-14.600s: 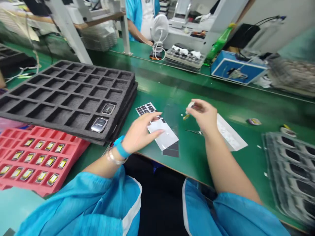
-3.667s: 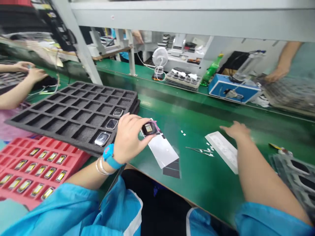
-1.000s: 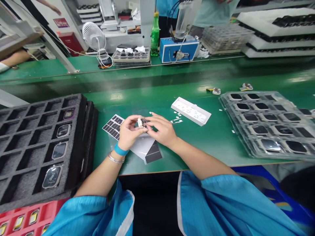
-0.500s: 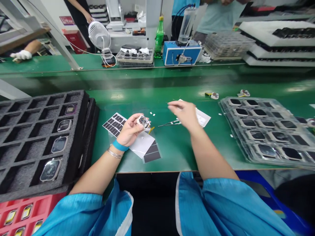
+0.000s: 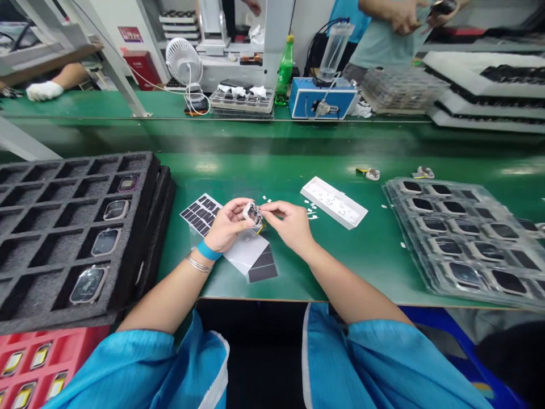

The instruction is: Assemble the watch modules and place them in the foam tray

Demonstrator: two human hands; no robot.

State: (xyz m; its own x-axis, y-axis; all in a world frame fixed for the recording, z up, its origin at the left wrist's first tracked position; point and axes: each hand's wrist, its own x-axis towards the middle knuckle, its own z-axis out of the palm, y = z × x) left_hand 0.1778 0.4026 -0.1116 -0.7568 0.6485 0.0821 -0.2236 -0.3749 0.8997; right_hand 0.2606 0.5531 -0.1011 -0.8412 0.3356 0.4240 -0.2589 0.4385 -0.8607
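My left hand (image 5: 227,226) is closed round a small watch case (image 5: 252,213), held open side up above the green bench. My right hand (image 5: 289,223) is pinched against the case's right edge, and what its fingertips hold is too small to make out. Under both hands lies a sheet of black adhesive pads (image 5: 201,212) on white backing paper (image 5: 247,254). A shallow white tray (image 5: 333,202) sits just right of my right hand, with tiny white scraps scattered about it.
A black foam tray (image 5: 72,227) with several watch bodies lies at left, over a red tray (image 5: 25,369). A clear blister tray (image 5: 460,238) of black-faced parts is at right. Across the conveyor belt stand a fan (image 5: 184,59), a green bottle (image 5: 285,71), a blue box (image 5: 323,97) and other people.
My right hand has come back from near the white tray to the watch case in my left hand. The tweezers seen on the bench half a second ago are out of sight.
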